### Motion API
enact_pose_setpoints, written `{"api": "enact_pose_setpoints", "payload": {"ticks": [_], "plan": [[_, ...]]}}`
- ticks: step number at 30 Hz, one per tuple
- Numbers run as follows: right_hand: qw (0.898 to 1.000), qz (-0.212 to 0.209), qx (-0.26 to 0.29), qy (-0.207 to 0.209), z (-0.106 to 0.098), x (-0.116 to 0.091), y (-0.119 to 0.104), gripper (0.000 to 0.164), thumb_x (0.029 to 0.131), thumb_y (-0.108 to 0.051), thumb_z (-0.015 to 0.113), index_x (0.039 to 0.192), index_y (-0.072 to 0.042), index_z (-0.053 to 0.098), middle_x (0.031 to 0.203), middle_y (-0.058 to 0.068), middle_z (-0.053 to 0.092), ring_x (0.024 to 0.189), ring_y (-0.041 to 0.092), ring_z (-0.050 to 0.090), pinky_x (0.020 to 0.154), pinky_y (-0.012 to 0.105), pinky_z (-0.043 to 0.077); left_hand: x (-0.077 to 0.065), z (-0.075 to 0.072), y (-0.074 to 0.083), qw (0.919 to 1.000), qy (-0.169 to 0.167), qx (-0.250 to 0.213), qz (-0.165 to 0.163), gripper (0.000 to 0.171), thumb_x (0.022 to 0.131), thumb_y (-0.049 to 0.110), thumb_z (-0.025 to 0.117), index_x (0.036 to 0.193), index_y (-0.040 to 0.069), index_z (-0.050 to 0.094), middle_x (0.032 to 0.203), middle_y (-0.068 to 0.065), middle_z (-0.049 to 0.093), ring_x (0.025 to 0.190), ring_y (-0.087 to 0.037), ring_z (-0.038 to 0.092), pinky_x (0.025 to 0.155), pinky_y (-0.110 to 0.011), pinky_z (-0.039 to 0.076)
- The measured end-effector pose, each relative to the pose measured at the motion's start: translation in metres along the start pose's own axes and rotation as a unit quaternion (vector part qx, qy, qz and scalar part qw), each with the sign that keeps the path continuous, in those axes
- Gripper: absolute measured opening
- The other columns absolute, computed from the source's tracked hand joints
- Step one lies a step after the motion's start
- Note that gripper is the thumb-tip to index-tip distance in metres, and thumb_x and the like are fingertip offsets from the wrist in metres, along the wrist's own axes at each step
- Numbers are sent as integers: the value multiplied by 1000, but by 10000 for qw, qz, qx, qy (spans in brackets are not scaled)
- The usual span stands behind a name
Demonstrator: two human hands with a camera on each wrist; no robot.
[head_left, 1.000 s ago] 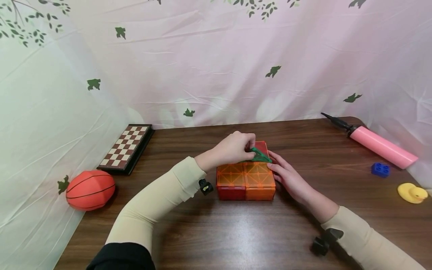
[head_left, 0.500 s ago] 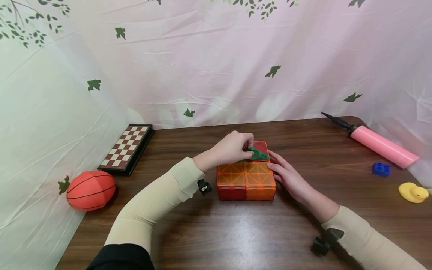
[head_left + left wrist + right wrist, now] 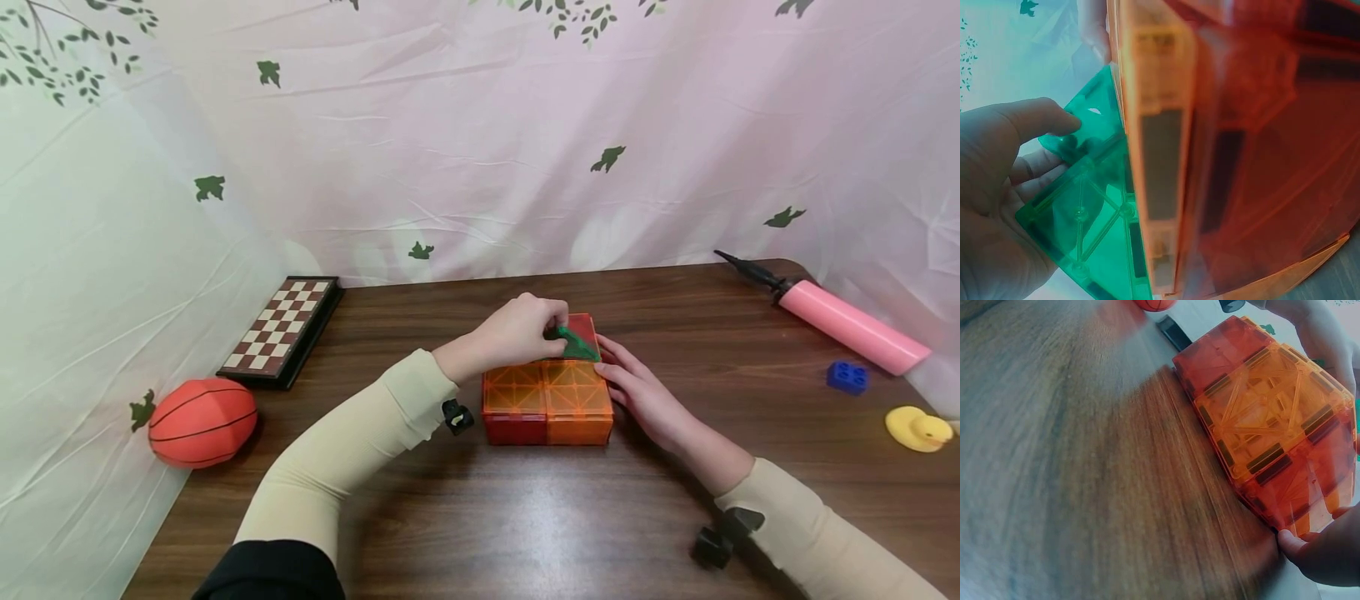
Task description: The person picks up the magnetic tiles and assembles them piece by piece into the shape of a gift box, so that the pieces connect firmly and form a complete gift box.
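Note:
A low box built of translucent orange and red magnetic tiles point(image 3: 547, 398) sits mid-table, with a red part point(image 3: 581, 322) behind its orange top. My left hand point(image 3: 516, 332) reaches over its back left and pinches a green translucent magnetic tile point(image 3: 578, 343) between thumb and fingers. In the left wrist view, the thumb lies on this green tile point(image 3: 1094, 103), and a ribbed green panel point(image 3: 1104, 219) shows just below it, beside the orange wall. My right hand point(image 3: 648, 402) holds the box's right side; its thumb point(image 3: 1291, 542) touches a lower corner in the right wrist view.
On the left are a red basketball-patterned ball point(image 3: 202, 423) and a checkered game board point(image 3: 281, 329). A pink hand pump point(image 3: 847, 325), a blue toy brick point(image 3: 847, 377) and a yellow rubber duck point(image 3: 917, 428) lie at the right. A printed cloth point(image 3: 480, 167) hangs behind the brown table point(image 3: 420, 533).
The green tile's tilt has changed slightly in my left hand, which shifted a little left and then back right. My right hand and the box have stayed in place.

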State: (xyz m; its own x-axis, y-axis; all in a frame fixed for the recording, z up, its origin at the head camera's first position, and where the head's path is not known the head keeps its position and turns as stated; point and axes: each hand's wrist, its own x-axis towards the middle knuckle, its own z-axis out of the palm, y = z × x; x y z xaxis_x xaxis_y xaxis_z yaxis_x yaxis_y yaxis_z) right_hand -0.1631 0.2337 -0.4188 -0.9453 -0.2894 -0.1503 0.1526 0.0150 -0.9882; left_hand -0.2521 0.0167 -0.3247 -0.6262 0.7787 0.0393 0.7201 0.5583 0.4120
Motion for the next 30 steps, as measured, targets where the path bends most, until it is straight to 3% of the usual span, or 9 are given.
{"api": "enact_pose_setpoints", "payload": {"ticks": [22, 30], "plan": [[10000, -14, -49, 9, 0, 0, 1, 69, 109, -36, 46, 165, -17, 11, 166, 20, 16, 142, 34, 34, 98, 20, 44, 3, 4, 3, 9999, 33, 121, 12, 17, 93, 17, 73, 89, 12, 57, 71, 0, 54, 63, -12, 48, 57, -21, 35], [10000, -14, -68, 13, -1, 0, 1, 69, 109, -36, 46, 165, -16, 11, 166, 19, 18, 140, 31, 37, 98, 20, 44, 2, 5, 6, 9998, 19, 158, -122, 19, 93, 21, 73, 88, 13, 57, 71, 0, 55, 62, -13, 49, 54, -22, 35]]}}
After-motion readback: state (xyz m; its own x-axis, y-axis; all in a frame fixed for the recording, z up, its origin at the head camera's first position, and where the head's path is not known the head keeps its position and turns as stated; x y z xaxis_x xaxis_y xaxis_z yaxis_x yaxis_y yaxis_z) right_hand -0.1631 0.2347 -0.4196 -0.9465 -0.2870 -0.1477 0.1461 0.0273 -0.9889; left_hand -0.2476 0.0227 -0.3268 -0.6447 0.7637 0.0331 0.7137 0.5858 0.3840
